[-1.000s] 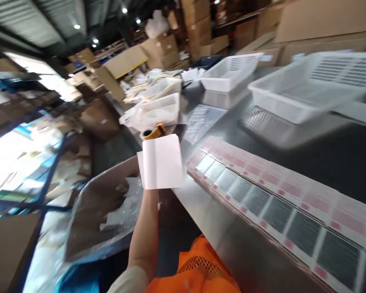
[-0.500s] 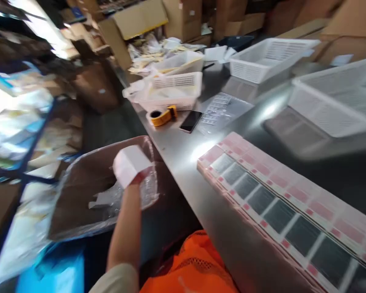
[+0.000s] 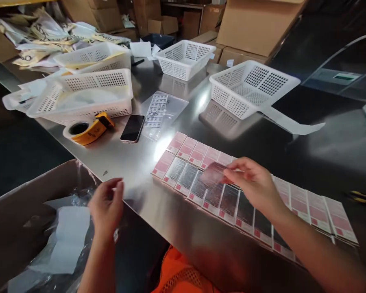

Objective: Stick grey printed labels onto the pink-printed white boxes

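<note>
Pink-edged card (image 3: 215, 174) sits pinched at the fingertips of the right hand (image 3: 254, 185), just above the overlapping rows of packets (image 3: 201, 179) on the steel table (image 3: 134, 162). Left hand (image 3: 107, 205) hangs empty, fingers loosely curled, over the cardboard box (image 3: 24, 203). A careless sweep could scatter the neat rows.

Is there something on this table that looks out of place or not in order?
One thing: a long white paper strip lies loose and askew, sticking out from under the right basket across the steel table. The packets lie in neat rows.
</note>
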Tool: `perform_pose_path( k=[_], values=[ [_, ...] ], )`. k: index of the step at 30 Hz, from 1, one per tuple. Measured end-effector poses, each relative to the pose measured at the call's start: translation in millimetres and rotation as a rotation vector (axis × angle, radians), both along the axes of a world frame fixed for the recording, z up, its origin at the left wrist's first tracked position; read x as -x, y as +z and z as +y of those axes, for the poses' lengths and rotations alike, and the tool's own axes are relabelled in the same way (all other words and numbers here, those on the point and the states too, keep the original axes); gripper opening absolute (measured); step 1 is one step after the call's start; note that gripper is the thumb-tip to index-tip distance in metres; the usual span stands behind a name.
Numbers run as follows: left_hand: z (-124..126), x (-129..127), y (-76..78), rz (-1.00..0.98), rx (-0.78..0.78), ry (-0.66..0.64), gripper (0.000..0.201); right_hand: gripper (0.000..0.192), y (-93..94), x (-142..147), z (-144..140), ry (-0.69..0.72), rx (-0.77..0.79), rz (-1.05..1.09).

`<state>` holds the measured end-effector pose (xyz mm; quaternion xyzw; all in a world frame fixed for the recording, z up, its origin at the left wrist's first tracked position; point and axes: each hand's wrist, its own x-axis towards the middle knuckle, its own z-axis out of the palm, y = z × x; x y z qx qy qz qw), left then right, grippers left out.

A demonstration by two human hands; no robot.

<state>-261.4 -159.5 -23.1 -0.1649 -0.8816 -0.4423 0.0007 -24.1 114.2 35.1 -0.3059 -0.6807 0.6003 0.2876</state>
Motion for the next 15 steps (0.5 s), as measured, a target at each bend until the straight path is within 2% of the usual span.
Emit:
perform_pose_path(
  k=[2,4,5,8,11,15],
  values=[
    [39,-9,13.0,-0.091,0.007,-0.35,0.036,0.033,-2.6,26,-3,0.028,0.107,0.046],
    [72,-17,26.1,-0.205,0.014,-0.573,0.042,0.037,-5.3,46,-5,0.045,0.207,0.051],
    [83,-19,30.6,-0.253,0.021,-0.64,0.045,0.038,-6.6,53,-6,0.046,0.253,0.051],
    [102,-19,34.5,-0.342,0.031,-0.73,0.051,0.04,-10.4,67,-8,0.045,0.339,0.046],
    [104,-16,29.8,-0.387,0.023,-0.749,0.053,0.036,-15.6,75,-12,0.077,0.351,0.046],
    [103,-16,18.8,-0.434,-0.039,-0.697,0.049,0.029,-29.6,87,-18,0.144,0.196,0.121]
  ],
)
